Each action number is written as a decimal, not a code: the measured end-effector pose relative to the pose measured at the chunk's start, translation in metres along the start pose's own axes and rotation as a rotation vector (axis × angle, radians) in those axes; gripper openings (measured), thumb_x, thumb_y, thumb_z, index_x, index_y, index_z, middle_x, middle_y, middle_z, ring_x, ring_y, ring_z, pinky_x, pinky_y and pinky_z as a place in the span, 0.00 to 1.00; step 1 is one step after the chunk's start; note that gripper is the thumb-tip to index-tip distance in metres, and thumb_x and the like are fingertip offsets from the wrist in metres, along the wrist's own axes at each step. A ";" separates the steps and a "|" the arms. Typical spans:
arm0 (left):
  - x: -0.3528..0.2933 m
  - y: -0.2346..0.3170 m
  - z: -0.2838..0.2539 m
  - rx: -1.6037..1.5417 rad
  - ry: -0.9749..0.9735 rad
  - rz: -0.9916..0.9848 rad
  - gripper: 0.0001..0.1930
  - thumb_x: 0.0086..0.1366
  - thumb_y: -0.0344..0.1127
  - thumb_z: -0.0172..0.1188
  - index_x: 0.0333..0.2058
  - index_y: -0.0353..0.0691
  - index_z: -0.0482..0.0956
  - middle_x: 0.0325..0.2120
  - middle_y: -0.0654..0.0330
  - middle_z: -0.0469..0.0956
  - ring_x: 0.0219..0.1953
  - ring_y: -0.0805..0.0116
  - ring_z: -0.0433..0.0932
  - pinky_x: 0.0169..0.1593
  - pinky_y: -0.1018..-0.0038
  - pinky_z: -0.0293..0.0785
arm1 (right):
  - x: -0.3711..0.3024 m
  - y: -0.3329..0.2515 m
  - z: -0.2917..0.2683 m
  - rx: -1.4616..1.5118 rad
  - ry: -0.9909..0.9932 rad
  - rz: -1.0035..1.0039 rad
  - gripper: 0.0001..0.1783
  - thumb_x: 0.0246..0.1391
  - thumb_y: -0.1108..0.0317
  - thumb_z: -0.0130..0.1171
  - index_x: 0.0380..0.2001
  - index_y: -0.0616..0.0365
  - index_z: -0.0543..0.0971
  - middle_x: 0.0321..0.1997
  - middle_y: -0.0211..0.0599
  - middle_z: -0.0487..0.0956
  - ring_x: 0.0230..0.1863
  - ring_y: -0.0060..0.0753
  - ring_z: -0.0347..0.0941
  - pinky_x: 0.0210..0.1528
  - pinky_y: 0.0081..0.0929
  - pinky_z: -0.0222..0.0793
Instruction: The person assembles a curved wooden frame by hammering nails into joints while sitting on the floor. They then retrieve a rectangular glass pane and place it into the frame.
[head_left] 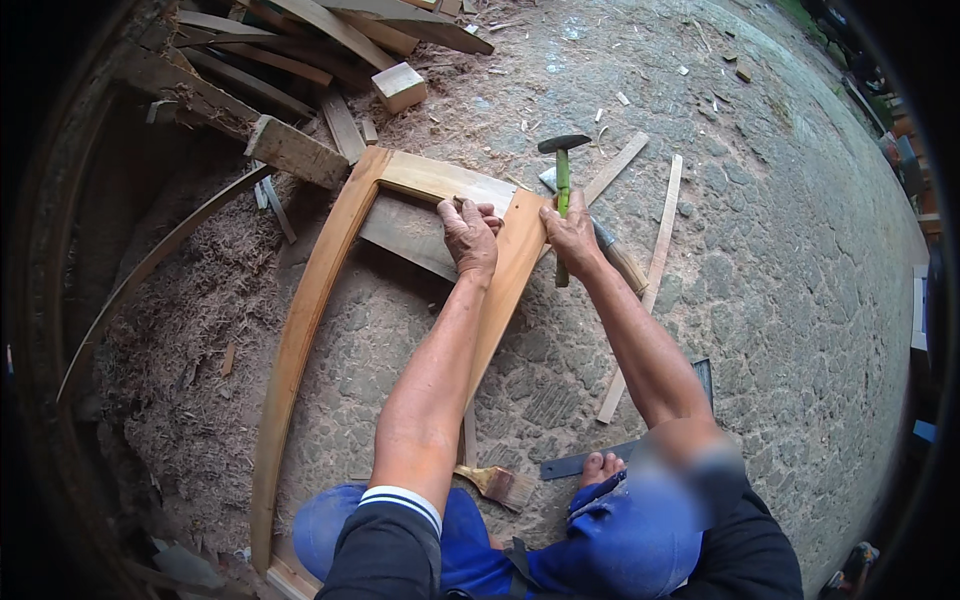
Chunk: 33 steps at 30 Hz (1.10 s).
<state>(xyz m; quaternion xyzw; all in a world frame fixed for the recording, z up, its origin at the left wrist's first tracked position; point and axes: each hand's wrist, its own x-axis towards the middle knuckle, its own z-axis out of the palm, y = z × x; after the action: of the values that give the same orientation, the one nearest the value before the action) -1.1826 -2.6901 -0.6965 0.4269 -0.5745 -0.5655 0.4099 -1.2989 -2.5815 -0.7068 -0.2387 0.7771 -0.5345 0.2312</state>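
Note:
A wooden frame (287,400) with a curved left side lies on the ground in front of me. My left hand (471,238) is closed at its far right corner, beside the short top rail (445,180); the fingers pinch something small that I cannot make out. My right hand (574,236) grips a hammer (563,178) by its green handle, with the dark head upward. That hand is just right of the frame's right side piece (513,260). Under my right wrist lies a tool with a wooden handle (628,268), partly hidden.
Thin wooden strips (655,255) lie to the right. A paintbrush (503,487) and a metal square (580,463) rest near my feet. Scrap lumber (270,65) is piled at far left, with a wood block (399,87) beside it. Shavings (200,330) cover the left ground.

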 end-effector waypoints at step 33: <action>0.171 -0.015 -0.096 0.394 -0.071 0.515 0.09 0.68 0.37 0.62 0.41 0.39 0.84 0.33 0.54 0.85 0.36 0.65 0.85 0.41 0.70 0.76 | -0.029 -0.091 0.019 -0.228 -0.115 -0.382 0.27 0.67 0.68 0.52 0.68 0.54 0.65 0.35 0.57 0.79 0.38 0.55 0.80 0.42 0.46 0.72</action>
<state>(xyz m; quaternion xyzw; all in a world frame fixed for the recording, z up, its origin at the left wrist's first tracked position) -1.1419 -2.8825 -0.7113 0.3187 -0.7759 -0.3358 0.4285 -1.2536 -2.6055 -0.6243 -0.4359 0.7589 -0.4628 0.1413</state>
